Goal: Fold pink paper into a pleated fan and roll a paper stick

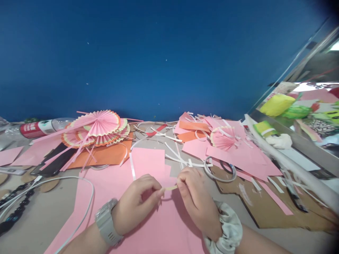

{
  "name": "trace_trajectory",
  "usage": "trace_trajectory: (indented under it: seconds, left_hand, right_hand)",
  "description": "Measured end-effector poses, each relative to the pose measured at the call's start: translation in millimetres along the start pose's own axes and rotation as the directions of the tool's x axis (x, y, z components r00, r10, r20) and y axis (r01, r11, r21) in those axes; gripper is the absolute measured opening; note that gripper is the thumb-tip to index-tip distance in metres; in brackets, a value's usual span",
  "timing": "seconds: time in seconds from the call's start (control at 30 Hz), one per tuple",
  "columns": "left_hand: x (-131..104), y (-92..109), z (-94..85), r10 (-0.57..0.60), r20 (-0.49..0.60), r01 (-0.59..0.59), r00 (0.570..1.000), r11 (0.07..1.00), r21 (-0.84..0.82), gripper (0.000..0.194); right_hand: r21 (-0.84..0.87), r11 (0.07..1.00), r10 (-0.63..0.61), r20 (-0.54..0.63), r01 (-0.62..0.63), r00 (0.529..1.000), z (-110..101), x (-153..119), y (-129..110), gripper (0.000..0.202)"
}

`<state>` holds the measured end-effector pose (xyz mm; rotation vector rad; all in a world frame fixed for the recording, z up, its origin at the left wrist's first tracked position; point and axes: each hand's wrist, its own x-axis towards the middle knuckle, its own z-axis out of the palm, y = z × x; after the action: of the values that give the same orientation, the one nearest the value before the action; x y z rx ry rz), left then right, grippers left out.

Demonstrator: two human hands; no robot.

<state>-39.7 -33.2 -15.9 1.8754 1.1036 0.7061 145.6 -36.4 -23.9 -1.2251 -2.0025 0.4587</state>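
My left hand (141, 203) and my right hand (197, 201) are close together above large sheets of pink paper (164, 234). Between their fingertips stretches a short, narrow yellowish strip (171, 188), one end pinched in each hand. What the strip is made of I cannot tell. A smaller pink sheet (149, 158) lies just beyond my hands, with a white strip (132, 165) along its left edge. A grey watch (107, 220) is on my left wrist and a pale green scrunchie (227, 229) on my right.
Pleated pink paper fans (104, 123) on sticks lie at the left, by a bottle (39, 128), a black phone (54, 162) and a white cable (91, 190). Right are a tape roll (219, 173), pink sheets (243, 158), cardboard (275, 215) and a cutter (296, 199). A blue wall (159, 60) stands behind.
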Motion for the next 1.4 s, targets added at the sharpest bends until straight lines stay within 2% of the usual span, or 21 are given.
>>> trace_trajectory:
  seconds: [0.1, 0.17, 0.23, 0.3, 0.4, 0.5, 0.6, 0.73, 0.9, 1.1, 1.4]
  left_hand:
    - [-1, 0, 0.7, -0.005, -0.041, 0.006, 0.999, 1.0, 0.008, 0.014]
    - [-2, 0, 0.8, 0.002, -0.06, -0.001, 0.998, 1.0, 0.016, 0.018]
    - [-1, 1, 0.5, 0.04, -0.022, -0.039, 0.999, 0.999, 0.01, 0.012]
    - [0, 1, 0.1, 0.078, 0.035, -0.078, 0.996, 0.997, -0.001, 0.022]
    - [1, 1, 0.1, 0.097, 0.064, -0.097, 0.993, 0.995, 0.0, 0.028]
    - [1, 1, 0.5, 0.066, 0.032, -0.066, 0.997, 0.998, 0.017, 0.028]
    - [1, -2, 0.5, -0.02, -0.056, 0.021, 0.998, 1.0, 0.02, 0.027]
    - [3, -7, -0.2, -0.095, -0.107, 0.086, 0.99, 0.993, -0.087, 0.026]
    - [5, -8, -0.6, -0.083, -0.1, 0.068, 0.992, 0.987, -0.147, 0.024]
    - [4, -7, 0.8, -0.069, -0.1, 0.056, 0.993, 0.99, -0.127, 0.022]
    - [4, -7, 0.0, -0.03, -0.076, 0.024, 0.997, 0.996, -0.081, 0.022]
  right_hand:
    - [0.023, 1.0, -0.014, 0.005, 0.014, 1.0, 0, -1, 0, 0.015]
    - [0.041, 0.999, -0.032, 0.014, 0.032, 0.999, 0, -1, 1, 0.015]
    - [0.057, 0.997, -0.051, 0.025, 0.049, 0.998, 0, -2, 1, 0.016]
    - [0.062, 0.997, -0.057, 0.031, 0.055, 0.998, 1, -1, 1, 0.016]
    - [0.052, 0.998, -0.045, 0.04, 0.043, 0.998, 1, 0, 2, 0.016]
    - [-0.008, 0.999, -0.038, -0.025, 0.038, 0.999, 0, 0, 3, 0.011]
    - [-0.094, 0.99, -0.111, -0.089, 0.103, 0.99, 0, -1, 1, 0.029]
    - [-0.161, 0.975, -0.15, 0.026, 0.153, 0.988, 0, 1, -5, 0.029]
    - [-0.198, 0.96, -0.167, 0.157, 0.196, 0.974, 3, 4, -7, 0.032]
    - [-0.248, 0.938, -0.195, 0.192, 0.24, 0.962, 4, 2, -6, 0.034]
    - [-0.247, 0.946, -0.161, 0.203, 0.21, 0.966, 5, 4, -5, 0.034]
